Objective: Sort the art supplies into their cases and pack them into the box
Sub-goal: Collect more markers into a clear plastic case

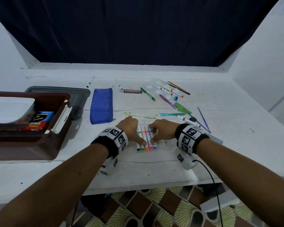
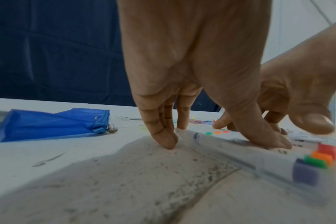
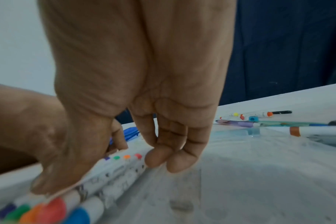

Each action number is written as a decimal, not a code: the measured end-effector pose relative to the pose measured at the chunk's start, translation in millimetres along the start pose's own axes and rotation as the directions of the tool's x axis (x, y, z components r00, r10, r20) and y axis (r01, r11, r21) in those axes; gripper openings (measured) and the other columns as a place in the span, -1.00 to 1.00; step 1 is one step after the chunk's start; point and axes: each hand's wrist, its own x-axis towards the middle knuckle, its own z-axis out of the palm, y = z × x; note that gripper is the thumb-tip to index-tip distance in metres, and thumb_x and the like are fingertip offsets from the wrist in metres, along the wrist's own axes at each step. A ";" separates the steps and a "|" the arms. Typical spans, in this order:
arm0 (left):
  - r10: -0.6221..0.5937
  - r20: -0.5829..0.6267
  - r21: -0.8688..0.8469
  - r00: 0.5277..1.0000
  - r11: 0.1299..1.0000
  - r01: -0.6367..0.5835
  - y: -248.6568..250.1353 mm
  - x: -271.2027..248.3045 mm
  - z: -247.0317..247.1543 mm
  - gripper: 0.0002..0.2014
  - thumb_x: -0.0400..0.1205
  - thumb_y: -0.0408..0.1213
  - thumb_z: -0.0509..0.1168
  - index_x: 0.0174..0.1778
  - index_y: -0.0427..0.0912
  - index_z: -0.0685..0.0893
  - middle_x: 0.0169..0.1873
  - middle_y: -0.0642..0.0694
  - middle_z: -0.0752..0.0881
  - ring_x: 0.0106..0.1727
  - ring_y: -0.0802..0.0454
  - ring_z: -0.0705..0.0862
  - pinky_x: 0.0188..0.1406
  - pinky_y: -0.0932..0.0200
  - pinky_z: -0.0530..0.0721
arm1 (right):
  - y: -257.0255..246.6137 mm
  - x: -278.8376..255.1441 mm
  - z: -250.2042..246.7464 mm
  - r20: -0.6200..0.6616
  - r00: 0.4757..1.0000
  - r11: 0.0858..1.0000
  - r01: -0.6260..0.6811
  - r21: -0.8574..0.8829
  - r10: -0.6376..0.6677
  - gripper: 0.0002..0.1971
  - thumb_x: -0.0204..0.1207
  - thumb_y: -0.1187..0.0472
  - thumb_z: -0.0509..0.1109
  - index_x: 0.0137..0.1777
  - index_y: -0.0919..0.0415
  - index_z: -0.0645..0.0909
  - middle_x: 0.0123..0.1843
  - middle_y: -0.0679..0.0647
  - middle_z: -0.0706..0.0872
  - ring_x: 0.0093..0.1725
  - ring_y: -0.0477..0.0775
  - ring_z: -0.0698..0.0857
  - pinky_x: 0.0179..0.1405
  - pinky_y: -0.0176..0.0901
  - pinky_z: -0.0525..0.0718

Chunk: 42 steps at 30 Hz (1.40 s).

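— What occupies the centre of the white worktop (image 1: 154,171)?

— A clear marker case (image 1: 161,145) holding five markers (image 1: 146,140) side by side, caps purple, green, orange, pink and blue.

— And each grip?

— The left hand (image 1: 129,126) presses its thumb onto the markers, fingertips (image 2: 168,142) on the worktop by the case's edge. The right hand (image 1: 162,128) sets thumb and curled fingers on the same row.

— Elsewhere?

— A blue pouch (image 1: 101,105) lies beside a brown box (image 1: 56,128); loose pens (image 1: 169,102) are scattered beyond.
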 end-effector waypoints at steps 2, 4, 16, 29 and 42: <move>0.014 -0.017 0.029 1.000 0.999 -0.013 0.8 -0.2 2.3 -0.39 0.21 0.24 0.60 -0.12 -0.08 0.48 -0.23 -0.02 0.46 -0.15 0.06 0.46 -0.26 0.20 0.39 | -0.7 -0.2 -1.6 0.041 0.999 1.000 0.000 -0.021 0.001 -0.45 0.34 -0.14 0.61 0.17 0.18 0.56 0.11 0.08 0.60 0.06 0.11 0.57 0.04 -0.08 0.54; 0.030 -0.021 0.034 0.999 0.999 -0.029 -0.9 2.3 4.2 -0.36 0.19 0.23 0.62 -0.04 -0.10 0.56 -0.13 -0.08 0.52 -0.12 0.04 0.48 -0.22 0.18 0.43 | -2.3 2.3 6.1 0.014 1.000 0.999 -0.003 -0.040 0.004 -0.41 0.28 -0.12 0.65 0.19 0.15 0.53 0.08 0.05 0.57 0.04 0.08 0.54 -0.01 -0.13 0.48; 0.036 -0.035 0.012 0.999 0.999 -0.036 -5.5 4.7 9.9 -0.26 0.21 0.23 0.60 0.19 -0.10 0.56 0.02 -0.10 0.51 -0.05 0.02 0.49 -0.08 0.14 0.53 | -4.0 6.9 4.7 0.034 0.999 0.997 0.005 0.079 -0.008 -0.32 0.22 0.01 0.72 0.32 0.05 0.52 0.22 0.03 0.65 0.20 0.10 0.60 0.23 -0.05 0.55; 0.103 -0.026 -0.040 0.994 0.994 -0.104 -17.3 12.6 7.4 -0.43 0.22 0.22 0.61 -0.16 -0.15 0.60 -0.21 -0.06 0.59 -0.18 -0.02 0.56 -0.33 0.16 0.43 | 2.8 9.5 0.1 -0.018 0.997 0.997 0.079 0.009 -0.079 -0.25 0.14 -0.04 0.75 0.34 0.04 0.55 0.27 -0.01 0.42 0.19 0.08 0.53 0.27 -0.04 0.59; -0.267 -0.138 -0.491 0.954 0.855 0.168 -91.0 96.5 -98.6 -0.83 0.58 -0.39 0.34 -0.32 -0.21 0.76 -0.46 -0.13 0.71 -0.49 -0.02 0.67 -0.47 0.19 0.67 | -0.8 112.5 -123.0 -0.152 0.975 0.971 0.186 0.151 -0.164 -0.72 0.55 0.02 0.48 0.13 0.21 0.70 -0.23 0.05 0.83 -0.44 -0.17 0.74 -0.32 -0.30 0.60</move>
